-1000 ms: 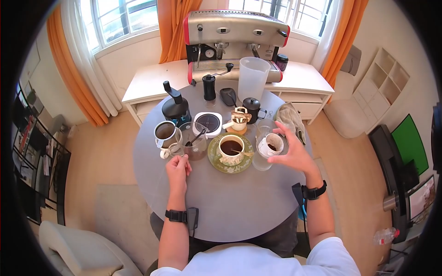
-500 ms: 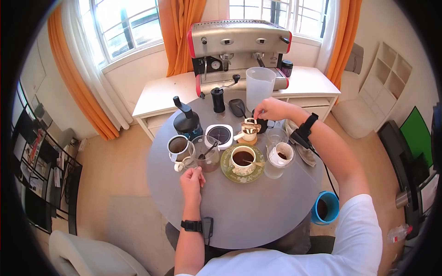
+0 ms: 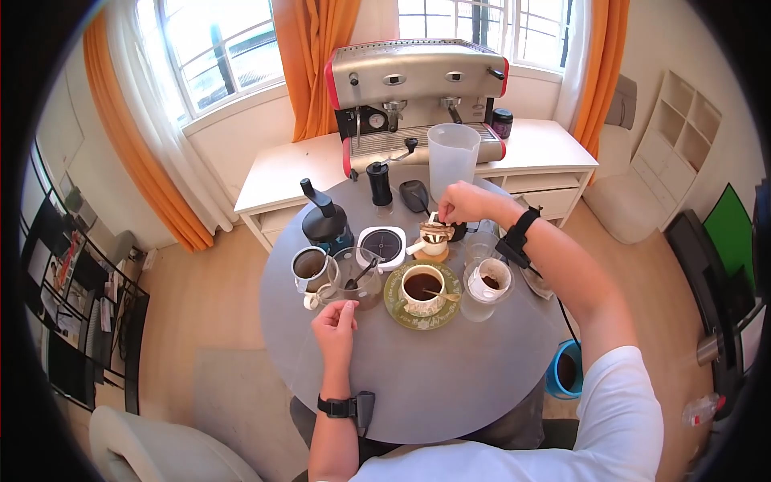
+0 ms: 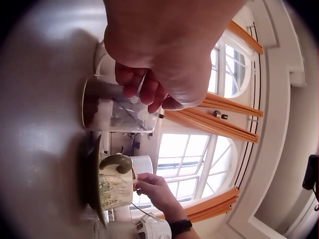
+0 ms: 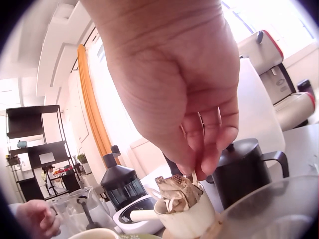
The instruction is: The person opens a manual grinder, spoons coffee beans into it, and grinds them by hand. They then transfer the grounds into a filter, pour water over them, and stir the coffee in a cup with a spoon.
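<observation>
My right hand (image 3: 462,202) reaches over the table and pinches the top edge of a drip coffee bag (image 5: 180,193). This bag, brown printed paper, hangs in a small cream pot (image 5: 189,221) with a side handle, on a cork coaster (image 3: 431,258). My left hand (image 3: 333,325) rests idle, fingers loosely curled, close in front of a clear pitcher (image 3: 365,289) holding a black spoon (image 3: 361,274). Between the hands, a cup of dark coffee (image 3: 422,287) with a spoon stands on a green saucer (image 3: 405,321). To its right, a white cup (image 3: 480,269) with grounds sits on a glass.
A black lidded pot (image 5: 241,169) stands just behind the drip bag. Left lie a scale (image 3: 381,246), a black grinder (image 3: 325,227) and a mug (image 3: 308,281). Behind are a hand grinder (image 3: 380,183), a scoop (image 3: 414,195), a tall jug (image 3: 454,157) and an espresso machine (image 3: 418,76).
My right hand has moved from the white cup at the right, inward and away from me, to the drip bag, and pinches its top. The left hand stays by the pitcher.
</observation>
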Motion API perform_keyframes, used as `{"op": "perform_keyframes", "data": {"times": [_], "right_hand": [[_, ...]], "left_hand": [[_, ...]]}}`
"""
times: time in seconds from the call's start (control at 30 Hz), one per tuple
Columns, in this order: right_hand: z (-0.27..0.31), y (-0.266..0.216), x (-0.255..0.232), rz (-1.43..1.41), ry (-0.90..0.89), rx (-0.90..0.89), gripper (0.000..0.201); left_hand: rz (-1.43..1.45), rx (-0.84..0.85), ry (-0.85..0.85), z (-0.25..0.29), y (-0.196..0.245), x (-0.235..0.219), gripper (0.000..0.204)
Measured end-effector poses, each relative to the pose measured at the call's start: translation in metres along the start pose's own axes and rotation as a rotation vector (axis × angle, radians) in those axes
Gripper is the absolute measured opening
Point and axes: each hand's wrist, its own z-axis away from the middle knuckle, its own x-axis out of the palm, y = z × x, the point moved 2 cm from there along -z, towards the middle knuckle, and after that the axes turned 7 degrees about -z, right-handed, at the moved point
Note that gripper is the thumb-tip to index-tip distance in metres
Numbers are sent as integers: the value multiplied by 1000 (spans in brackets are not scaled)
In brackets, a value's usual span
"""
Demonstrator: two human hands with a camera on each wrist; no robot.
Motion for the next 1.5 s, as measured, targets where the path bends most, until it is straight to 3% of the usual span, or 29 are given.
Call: {"op": "perform_keyframes", "data": {"times": [0.03, 0.1, 0.17, 0.23, 0.3, 0.33, 0.4, 0.5, 0.73, 0.8, 1.0, 1.2, 1.4, 1.5], "right_hand": [[1, 1, -1, 0, 7, -2, 15], [4, 3, 0, -46, 63, -17, 15], [0, 12, 5, -48, 69, -45, 15], [-3, 13, 5, -50, 80, -86, 16], [0, 9, 4, -8, 92, -118, 17], [1, 7, 3, -11, 99, -125, 17], [7, 7, 1, -14, 115, -76, 18], [10, 9, 0, -34, 155, -101, 15], [11, 12, -2, -106, 139, -37, 14], [13, 19, -2, 7, 188, -70, 13], [24, 27, -3, -80, 195, 40, 11], [28, 32, -2, -61, 212, 64, 11], [31, 29, -3, 51, 268, -19, 15], [35, 19, -3, 17, 273, -49, 12]], "left_hand": [[-1, 7, -3, 1, 14, 8, 19], [-276, 279, -52, 5, 55, 28, 13], [-595, 545, -229, -6, 105, 52, 10], [-749, 693, -342, -30, 121, 83, 14], [-836, 737, -441, -62, 121, 113, 20], [-844, 742, -439, -76, 122, 126, 20], [-1037, 566, -625, -97, 115, 150, 24], [-1181, 513, -719, -121, 95, 167, 26], [-1145, 527, -683, -133, 80, 174, 16], [-957, 652, -759, -138, 83, 169, 12], [-958, 614, -873, -139, 95, 151, 15], [-954, 644, -880, -137, 95, 142, 22], [-1072, 632, -834, -140, 96, 145, 19], [-969, 646, -815, -148, 84, 146, 13]]}}
